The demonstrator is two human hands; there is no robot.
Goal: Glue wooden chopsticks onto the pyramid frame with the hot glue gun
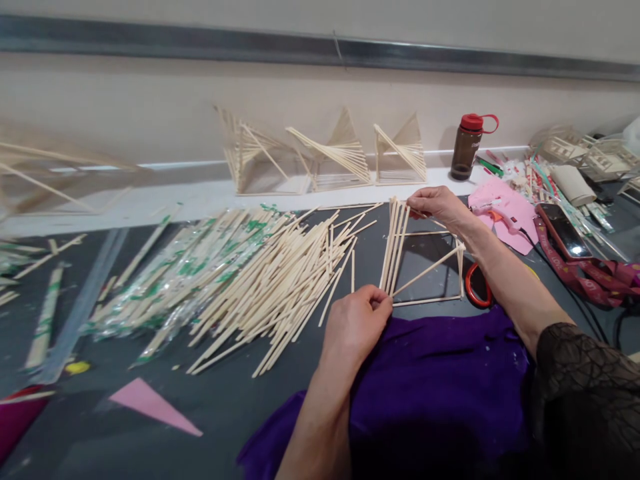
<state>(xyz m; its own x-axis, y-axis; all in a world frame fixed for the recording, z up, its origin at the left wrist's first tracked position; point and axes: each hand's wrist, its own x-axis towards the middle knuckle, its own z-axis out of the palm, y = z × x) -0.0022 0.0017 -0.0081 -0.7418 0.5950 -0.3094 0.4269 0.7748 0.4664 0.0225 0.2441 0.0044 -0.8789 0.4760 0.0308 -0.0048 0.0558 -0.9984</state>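
Note:
A wooden stick frame (427,301) stands on the dark table, with several sticks side by side on its left side. My left hand (356,320) pinches the lower end of these sticks at the frame's near left corner. At their upper end, the fingertips of my right hand (434,205) are closed on the sticks by the far corner. One stick slants from the near left corner to the top of the right upright. Left of the frame lies a heap of loose sticks (285,287).
Finished stick models (345,157) stand along the wall. A bottle (465,148), a glue gun (500,212) on pink paper, scissors (479,285) and a phone (563,230) are at right. Wrapped sticks (200,260) and a ruler (83,307) lie at left. Purple cloth (440,380) is in front.

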